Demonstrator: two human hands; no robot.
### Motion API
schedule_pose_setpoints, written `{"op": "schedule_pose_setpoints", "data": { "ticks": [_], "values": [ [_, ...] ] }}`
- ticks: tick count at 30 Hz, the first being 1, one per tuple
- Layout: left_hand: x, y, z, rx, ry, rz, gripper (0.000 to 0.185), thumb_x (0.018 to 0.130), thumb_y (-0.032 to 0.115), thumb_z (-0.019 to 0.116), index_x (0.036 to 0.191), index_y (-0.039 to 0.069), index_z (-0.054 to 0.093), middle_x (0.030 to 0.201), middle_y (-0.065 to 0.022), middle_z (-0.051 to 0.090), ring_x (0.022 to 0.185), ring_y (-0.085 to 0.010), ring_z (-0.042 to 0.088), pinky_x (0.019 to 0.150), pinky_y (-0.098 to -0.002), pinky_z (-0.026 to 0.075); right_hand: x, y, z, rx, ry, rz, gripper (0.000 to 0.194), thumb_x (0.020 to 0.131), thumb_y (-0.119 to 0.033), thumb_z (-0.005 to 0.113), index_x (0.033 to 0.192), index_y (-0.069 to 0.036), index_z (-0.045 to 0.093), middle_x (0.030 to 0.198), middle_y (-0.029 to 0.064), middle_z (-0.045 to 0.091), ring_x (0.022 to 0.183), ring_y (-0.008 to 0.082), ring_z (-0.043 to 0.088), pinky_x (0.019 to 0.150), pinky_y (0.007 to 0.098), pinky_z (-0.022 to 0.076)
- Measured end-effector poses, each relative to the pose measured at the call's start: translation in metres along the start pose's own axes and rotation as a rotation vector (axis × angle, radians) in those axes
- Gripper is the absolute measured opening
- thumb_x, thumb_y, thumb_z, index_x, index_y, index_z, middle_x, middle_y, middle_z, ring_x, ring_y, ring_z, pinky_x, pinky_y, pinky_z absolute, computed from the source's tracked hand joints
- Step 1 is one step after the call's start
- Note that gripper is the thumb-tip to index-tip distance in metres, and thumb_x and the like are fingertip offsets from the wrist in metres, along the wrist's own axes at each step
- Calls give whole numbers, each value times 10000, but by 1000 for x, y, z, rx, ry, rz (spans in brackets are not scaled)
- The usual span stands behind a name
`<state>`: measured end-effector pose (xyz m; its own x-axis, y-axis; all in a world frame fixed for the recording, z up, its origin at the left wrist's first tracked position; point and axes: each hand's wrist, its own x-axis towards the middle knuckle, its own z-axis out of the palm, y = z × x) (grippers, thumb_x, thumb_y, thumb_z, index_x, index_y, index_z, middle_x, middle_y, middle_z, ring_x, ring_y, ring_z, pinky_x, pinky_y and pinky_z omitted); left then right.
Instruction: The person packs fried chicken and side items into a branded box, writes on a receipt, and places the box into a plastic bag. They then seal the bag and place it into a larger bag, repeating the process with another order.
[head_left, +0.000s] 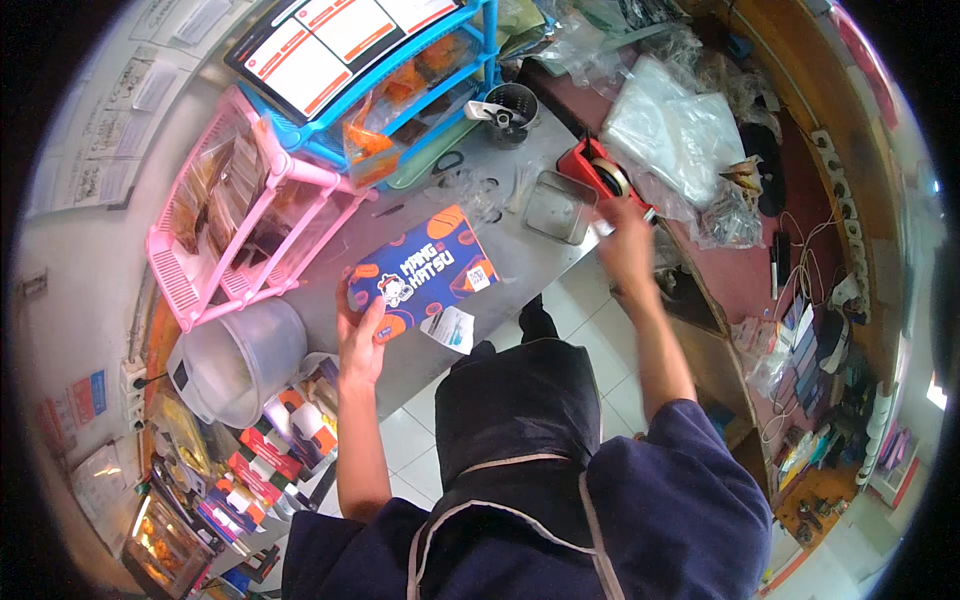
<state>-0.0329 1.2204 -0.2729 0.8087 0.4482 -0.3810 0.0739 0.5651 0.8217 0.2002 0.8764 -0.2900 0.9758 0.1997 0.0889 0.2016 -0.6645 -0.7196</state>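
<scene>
My left hand (361, 341) grips the near left end of a blue cardboard food box (427, 277) printed with orange shapes, its thumb on top. The box is over the metal table (517, 270). A white printed slip (450, 330) shows at its near edge; whether it is attached, I cannot tell. Motion blurs my right hand (628, 238) beside the red tape dispenser (592, 169), which carries a roll of tape (609, 178). The fingers are near its cutting end, and whether they hold tape is unclear. A clear plastic container (559, 208) sits left of the dispenser.
A pink rack (247, 262) and a blue rack (431, 112) hold bagged food at the left and back. Behind lie scissors (450, 161) and a metal utensil holder (514, 109). Clear plastic bags (675, 131) cover part of the right-hand shelf. A translucent tub (240, 360) stands left.
</scene>
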Motion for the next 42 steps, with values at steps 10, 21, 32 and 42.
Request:
{"op": "schedule_pose_setpoints", "data": {
  "ticks": [10, 21, 32, 42],
  "values": [
    [-15, -29, 126, -143, 109, 14, 628, 965, 67, 675, 1525, 85, 390, 1378, -102, 573, 1292, -238, 573, 1091, -442, 499, 101, 144, -91, 283, -916, 183, 357, 894, -336, 815, 1107, -53, 765, 1048, 19, 740, 946, 142, 610, 880, 328, 478],
    [-26, -34, 187, -663, -27, -201, 512, 1044, 299, 578, 1469, 22, 506, 1429, -214, 605, 1279, -330, 624, 1123, -479, 488, 34, 195, -71, -603, -105, 300, 316, 896, -321, 786, 938, -8, 787, 799, 61, 735, 717, 214, 663, 699, 371, 516],
    [-66, -8, 168, -475, 33, -52, 484, 1083, 249, 521, 1468, -34, 445, 1411, -214, 598, 1280, -314, 624, 1115, -467, 513, -60, -98, -37, 475, -400, -10, 347, 824, -221, 895, 651, -12, 678, 628, 14, 588, 599, 82, 507, 542, 304, 402],
    [-139, 10, 5, -707, 246, -54, 374, 1078, 271, 543, 1372, 43, 578, 1296, -141, 695, 1145, -260, 701, 1018, -413, 568, -128, -158, 53, 982, -866, -248, 115, 911, -111, 795, 899, -33, 711, 869, 21, 604, 796, 117, 553, 704, 293, 435]
  ]
}}
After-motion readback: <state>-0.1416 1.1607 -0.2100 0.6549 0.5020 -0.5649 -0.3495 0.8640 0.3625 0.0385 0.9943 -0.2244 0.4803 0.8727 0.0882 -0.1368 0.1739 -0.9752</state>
